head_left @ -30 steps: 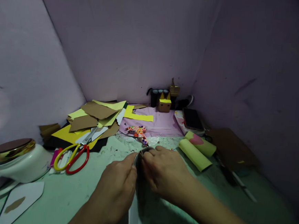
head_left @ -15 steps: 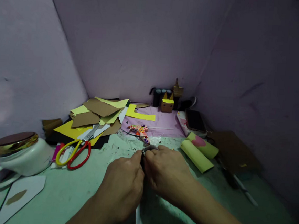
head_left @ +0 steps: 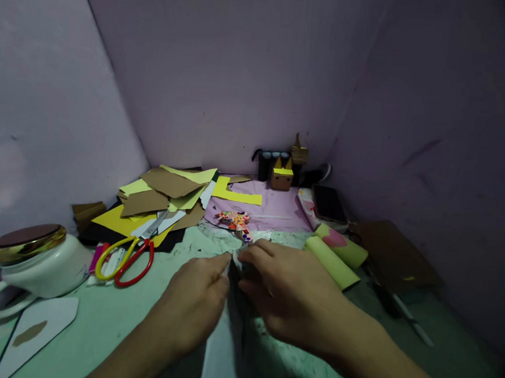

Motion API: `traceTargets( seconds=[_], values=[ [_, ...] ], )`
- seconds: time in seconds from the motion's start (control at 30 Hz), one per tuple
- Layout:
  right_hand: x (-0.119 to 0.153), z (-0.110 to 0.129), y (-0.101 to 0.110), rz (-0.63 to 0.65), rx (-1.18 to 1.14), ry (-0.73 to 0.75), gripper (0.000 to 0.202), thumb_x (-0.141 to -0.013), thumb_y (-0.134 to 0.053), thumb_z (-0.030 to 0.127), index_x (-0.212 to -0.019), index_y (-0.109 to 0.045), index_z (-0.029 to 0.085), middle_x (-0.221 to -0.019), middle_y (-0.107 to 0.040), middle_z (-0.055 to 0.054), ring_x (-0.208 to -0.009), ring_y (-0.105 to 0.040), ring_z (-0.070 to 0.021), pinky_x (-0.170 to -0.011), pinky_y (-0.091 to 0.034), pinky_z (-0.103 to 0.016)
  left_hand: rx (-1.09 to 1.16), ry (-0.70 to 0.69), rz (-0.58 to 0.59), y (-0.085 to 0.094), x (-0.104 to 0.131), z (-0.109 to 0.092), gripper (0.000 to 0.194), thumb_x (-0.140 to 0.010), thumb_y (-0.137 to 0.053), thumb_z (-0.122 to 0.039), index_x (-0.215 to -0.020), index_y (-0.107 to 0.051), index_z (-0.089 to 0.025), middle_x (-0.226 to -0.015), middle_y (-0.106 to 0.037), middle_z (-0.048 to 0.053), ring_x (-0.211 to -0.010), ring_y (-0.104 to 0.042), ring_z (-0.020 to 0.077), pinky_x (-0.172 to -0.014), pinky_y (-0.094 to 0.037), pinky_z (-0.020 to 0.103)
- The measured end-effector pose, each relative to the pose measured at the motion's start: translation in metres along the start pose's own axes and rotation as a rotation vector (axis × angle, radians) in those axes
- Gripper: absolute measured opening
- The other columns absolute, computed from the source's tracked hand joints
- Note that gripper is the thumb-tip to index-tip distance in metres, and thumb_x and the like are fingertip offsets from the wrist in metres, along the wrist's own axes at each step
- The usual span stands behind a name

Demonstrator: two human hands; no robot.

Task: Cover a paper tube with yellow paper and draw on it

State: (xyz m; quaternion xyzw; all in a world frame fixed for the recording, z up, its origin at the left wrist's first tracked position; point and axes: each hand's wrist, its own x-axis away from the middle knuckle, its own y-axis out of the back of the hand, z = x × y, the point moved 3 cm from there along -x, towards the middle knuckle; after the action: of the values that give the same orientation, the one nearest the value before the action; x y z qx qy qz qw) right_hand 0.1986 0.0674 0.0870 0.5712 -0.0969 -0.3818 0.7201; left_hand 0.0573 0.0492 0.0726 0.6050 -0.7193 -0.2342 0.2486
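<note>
Right of the scissors (head_left: 135,263), the left hand (head_left: 196,292) pinches a pale strip (head_left: 221,352) between its fingers, probably steadying it. Curled fingers of the right hand (head_left: 292,288) meet its far end; their grip is unclear.

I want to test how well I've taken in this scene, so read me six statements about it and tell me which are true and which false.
1. The scissors have one yellow and one red handle. True.
2. The right hand holds the scissors. False: its fingers are at the far end of the pale item.
3. The left hand grips the pale item. True.
4. Two yellow-green rolls lie beside the scissors. False: they lie on the right, beyond the right forearm.
5. The small box with pointed ears stands near the back wall. True.
6. The white vessel stands on the right. False: it stands on the left.
</note>
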Motion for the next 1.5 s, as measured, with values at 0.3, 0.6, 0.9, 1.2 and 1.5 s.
traceTargets(
  seconds=[0.3,0.6,0.9,1.2,1.5],
  values=[
    [0.033,-0.035,-0.017,0.106,-0.747,-0.358,0.088,-0.063,-0.079,0.046,-0.136,-0.039,0.021,-0.132,-0.052,-0.014,-0.111,-0.055,-0.0315,-0.092,-0.045,-0.047,0.759,0.004,0.28,0.0,-0.001,0.053,0.034,-0.074,-0.07,-0.045,-0.096,-0.075,-0.018,-0.08,-0.07,0.004,-0.078,-0.06,0.0226,-0.073,-0.044,0.031],
    [0.03,-0.051,-0.072,0.322,-1.097,-0.476,0.05,-0.06,-0.079,0.036,-0.103,-0.065,0.015,-0.082,-0.058,0.0,-0.073,-0.051,-0.0156,-0.058,-0.039,-0.024,0.708,0.091,0.167,-0.009,-0.009,0.082,0.052,-0.062,-0.078,-0.05,-0.099,-0.071,-0.014,-0.066,-0.058,-0.001,-0.057,-0.05,0.013,-0.05,-0.036,0.021],
    [0.006,-0.064,-0.088,0.496,-1.081,-0.537,0.046,-0.051,-0.085,0.029,-0.09,-0.066,0.014,-0.074,-0.058,0.001,-0.064,-0.052,-0.0126,-0.053,-0.042,-0.022,0.832,0.264,0.116,-0.024,-0.019,0.09,0.045,-0.054,-0.081,-0.042,-0.083,-0.068,-0.01,-0.07,-0.065,0.006,-0.065,-0.058,0.0205,-0.059,-0.044,0.03],
    [0.01,-0.057,-0.076,0.336,-1.07,-0.58,0.056,-0.054,-0.083,0.025,-0.106,-0.063,0.016,-0.085,-0.064,-0.003,-0.074,-0.06,-0.0186,-0.062,-0.048,-0.03,0.965,0.35,0.006,-0.023,-0.017,0.095,0.039,-0.05,-0.086,-0.026,-0.079,-0.069,-0.007,-0.066,-0.069,0.006,-0.059,-0.063,0.02,-0.057,-0.049,0.029],
    [0.011,-0.071,-0.071,-0.025,-1.474,-0.6,0.071,-0.062,-0.081,0.032,-0.125,-0.05,0.019,-0.112,-0.06,-0.01,-0.093,-0.063,-0.0205,-0.074,-0.051,-0.033,1.148,0.425,-0.191,-0.014,-0.018,0.097,0.033,-0.057,-0.08,-0.018,-0.086,-0.066,-0.01,-0.076,-0.075,0.011,-0.072,-0.071,0.0288,-0.065,-0.058,0.037]
  ],
)
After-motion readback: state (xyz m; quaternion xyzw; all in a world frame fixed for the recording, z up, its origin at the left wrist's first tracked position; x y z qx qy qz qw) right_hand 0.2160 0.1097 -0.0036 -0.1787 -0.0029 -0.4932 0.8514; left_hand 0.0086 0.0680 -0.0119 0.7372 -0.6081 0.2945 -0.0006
